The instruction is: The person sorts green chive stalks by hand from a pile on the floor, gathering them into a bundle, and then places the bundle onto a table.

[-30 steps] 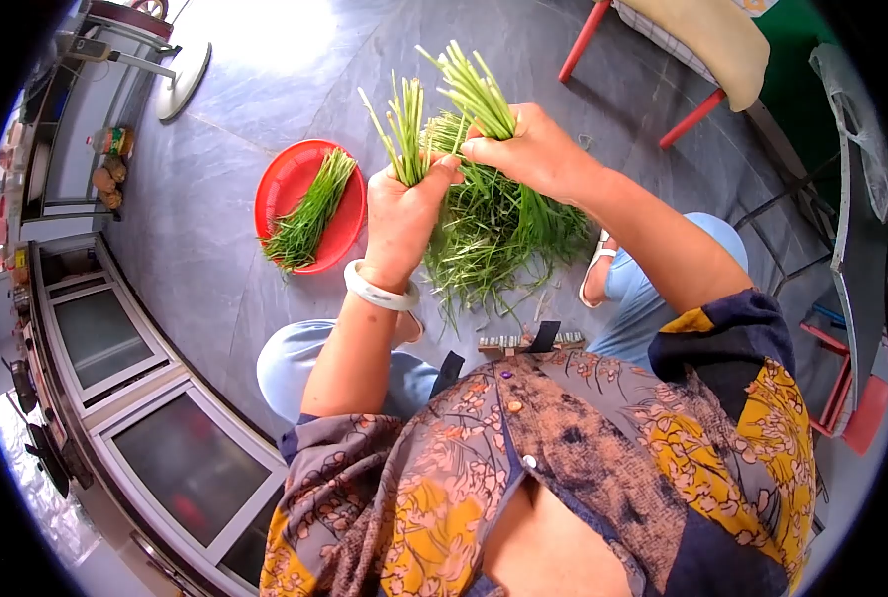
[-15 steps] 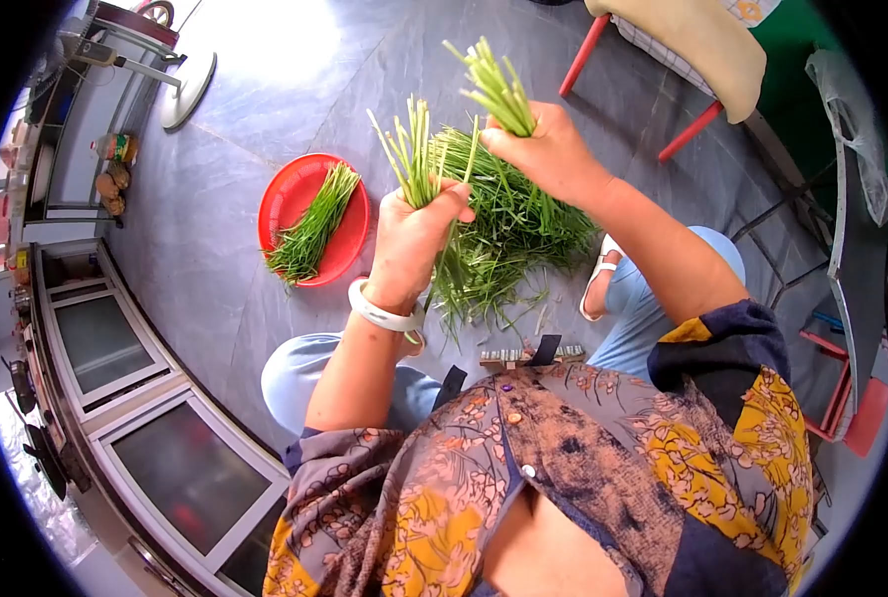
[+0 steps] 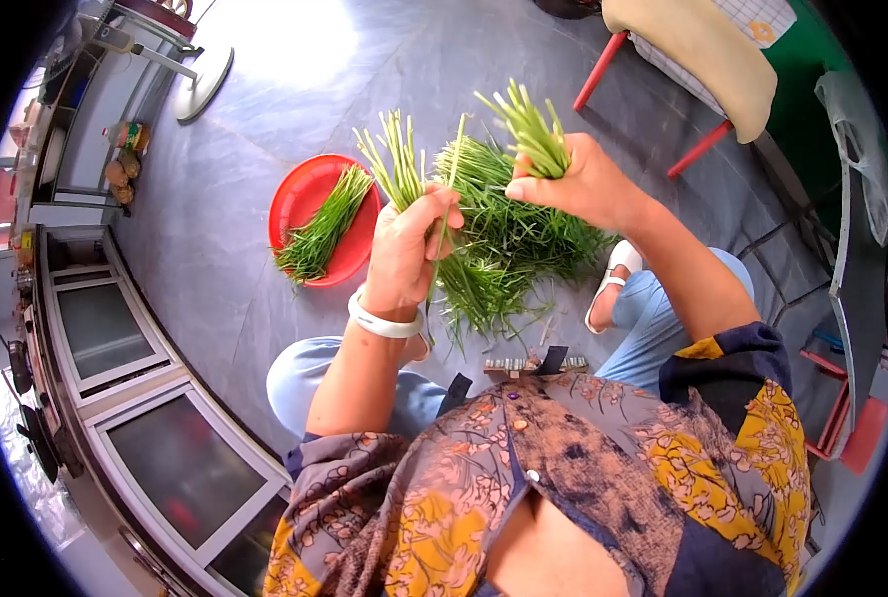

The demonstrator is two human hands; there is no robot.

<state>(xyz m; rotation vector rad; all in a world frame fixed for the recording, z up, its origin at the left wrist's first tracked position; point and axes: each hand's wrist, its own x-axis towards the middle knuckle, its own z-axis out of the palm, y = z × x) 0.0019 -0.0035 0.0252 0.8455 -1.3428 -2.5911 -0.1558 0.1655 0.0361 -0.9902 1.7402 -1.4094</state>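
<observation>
My left hand (image 3: 410,244), with a white bangle at the wrist, is closed around a bunch of chives (image 3: 394,164). Pale stem ends point up from it, and one long stalk leans apart beside the thumb. My right hand (image 3: 595,184) grips a second bunch of chives (image 3: 531,129), stems tilted up and to the left. The two hands are apart. Below and between them a large heap of loose chives (image 3: 528,224) lies on the floor. To the left, a red plate (image 3: 287,204) carries a neat bundle of chives (image 3: 326,227).
Grey floor tiles (image 3: 215,219) surround the heap. A fan base (image 3: 205,85) stands at upper left, near a bottle (image 3: 130,136). Cabinets with glass doors (image 3: 180,463) line the left side. A red-legged chair (image 3: 697,149) is at upper right. My knees flank the heap.
My right hand has moved right and down with its bunch, farther from my left hand. My left hand has shifted slightly, still holding its chives. The camera view has tilted a little.
</observation>
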